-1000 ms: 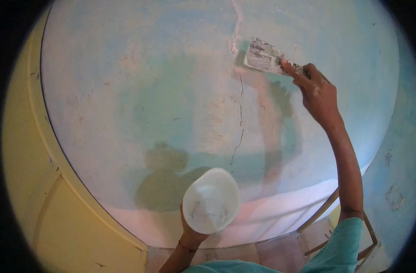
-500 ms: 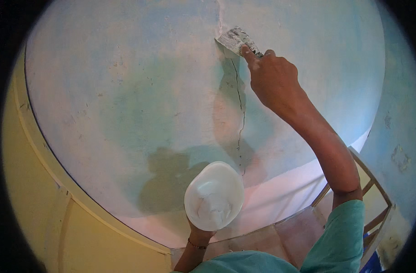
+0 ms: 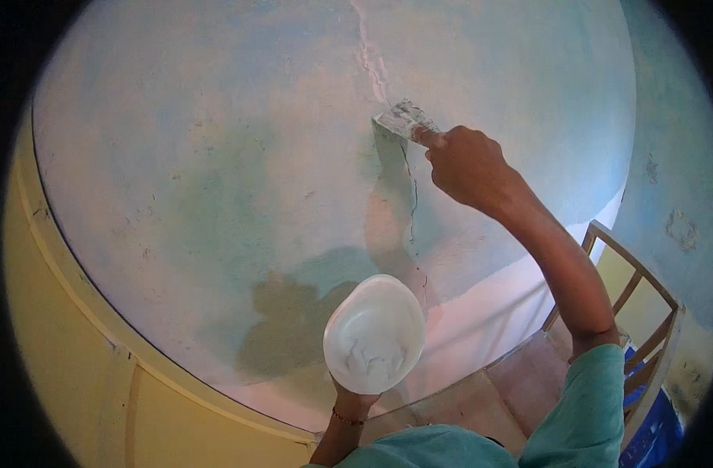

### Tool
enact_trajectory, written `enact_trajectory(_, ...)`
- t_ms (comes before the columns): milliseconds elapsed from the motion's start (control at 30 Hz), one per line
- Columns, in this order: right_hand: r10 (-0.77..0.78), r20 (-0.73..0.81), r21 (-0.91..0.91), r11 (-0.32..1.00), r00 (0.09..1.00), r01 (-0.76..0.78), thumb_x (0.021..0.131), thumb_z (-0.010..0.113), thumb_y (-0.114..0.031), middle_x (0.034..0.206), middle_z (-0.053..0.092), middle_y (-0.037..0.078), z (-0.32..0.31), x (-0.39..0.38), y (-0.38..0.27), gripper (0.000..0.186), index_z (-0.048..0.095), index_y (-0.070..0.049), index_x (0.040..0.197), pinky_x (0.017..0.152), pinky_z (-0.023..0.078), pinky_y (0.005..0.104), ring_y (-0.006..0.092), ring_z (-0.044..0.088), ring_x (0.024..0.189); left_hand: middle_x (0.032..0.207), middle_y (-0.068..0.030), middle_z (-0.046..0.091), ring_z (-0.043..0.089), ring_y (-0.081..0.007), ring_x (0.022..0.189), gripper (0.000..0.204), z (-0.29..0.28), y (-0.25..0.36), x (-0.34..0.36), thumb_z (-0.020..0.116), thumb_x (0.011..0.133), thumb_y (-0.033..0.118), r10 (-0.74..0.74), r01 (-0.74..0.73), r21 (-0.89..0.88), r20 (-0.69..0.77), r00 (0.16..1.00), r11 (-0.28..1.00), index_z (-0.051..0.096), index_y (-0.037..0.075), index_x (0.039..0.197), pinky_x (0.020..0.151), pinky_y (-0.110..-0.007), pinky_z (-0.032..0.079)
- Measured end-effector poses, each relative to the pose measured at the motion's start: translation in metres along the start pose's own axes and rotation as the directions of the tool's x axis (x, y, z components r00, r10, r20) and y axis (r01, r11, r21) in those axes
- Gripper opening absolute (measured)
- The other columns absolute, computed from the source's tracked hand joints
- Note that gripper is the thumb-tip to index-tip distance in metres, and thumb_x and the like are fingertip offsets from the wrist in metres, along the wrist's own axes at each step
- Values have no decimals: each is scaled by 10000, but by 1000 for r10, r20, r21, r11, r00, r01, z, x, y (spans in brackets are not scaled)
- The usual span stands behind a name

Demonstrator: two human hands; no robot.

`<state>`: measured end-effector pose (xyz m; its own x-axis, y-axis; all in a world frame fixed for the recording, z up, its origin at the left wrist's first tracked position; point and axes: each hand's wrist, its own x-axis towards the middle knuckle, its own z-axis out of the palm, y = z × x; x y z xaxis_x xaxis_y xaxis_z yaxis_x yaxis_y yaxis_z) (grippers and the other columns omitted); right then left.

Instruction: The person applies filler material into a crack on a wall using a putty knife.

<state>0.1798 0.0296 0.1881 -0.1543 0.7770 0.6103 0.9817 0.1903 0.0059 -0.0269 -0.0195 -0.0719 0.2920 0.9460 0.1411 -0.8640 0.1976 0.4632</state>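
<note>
My right hand (image 3: 469,165) grips a putty knife (image 3: 407,119), its blade smeared with white and grey filler and its edge against the wall (image 3: 294,179). Above the blade, white filler (image 3: 368,58) lines the upper part of a crack. Below it the dark, thin crack (image 3: 415,207) runs on down the wall, unfilled and partly in my arm's shadow. Low in front of me, my left hand (image 3: 356,396) supports a white plastic bowl (image 3: 374,331) from beneath; most of its fingers are hidden. Wet white filler (image 3: 374,360) lies in the bowl's bottom.
A yellow panelled surface (image 3: 68,351) borders the wall on the left. At the right stands a wooden frame (image 3: 641,269) with bars, beside a blue thing (image 3: 656,437) on the floor. Reddish floor tiles (image 3: 528,382) meet the wall's pale base. The right-hand wall (image 3: 672,156) has peeling patches.
My right hand has drawn the putty knife down along the crack, and more white filler shows above the blade. The bowl has shifted slightly right, and the view has moved a little.
</note>
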Motion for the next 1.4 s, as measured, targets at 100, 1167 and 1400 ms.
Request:
enact_trajectory(100,-1,-80,3,1000,997,1,878,468,-124,765,633,176,3,2,3,331,543,-101,1199,540,507,372,257,619,605,1287,-94,446,430,-308,1173,505,-5,-6,2,443,860,449,58,-55,60,-47,997,997,417,149,1266,966,-544,362)
enact_trajectory(1167,212,-450,571,815,867,97,841,519,-126,745,553,249,85,4,-30,461,432,-6,1278,599,483,391,329,574,634,1317,-146,390,390,-393,1189,634,-22,12,-25,501,797,515,201,-203,-40,-59,978,978,365,163,1306,893,-572,420)
enact_trajectory(1400,444,-481,675,738,756,-4,857,518,-129,715,505,176,101,26,-64,478,404,-60,1316,589,442,364,258,523,599,1328,-265,300,306,-500,1204,737,-3,43,-43,522,799,491,249,-287,270,166,954,919,238,106,1360,864,-558,456)
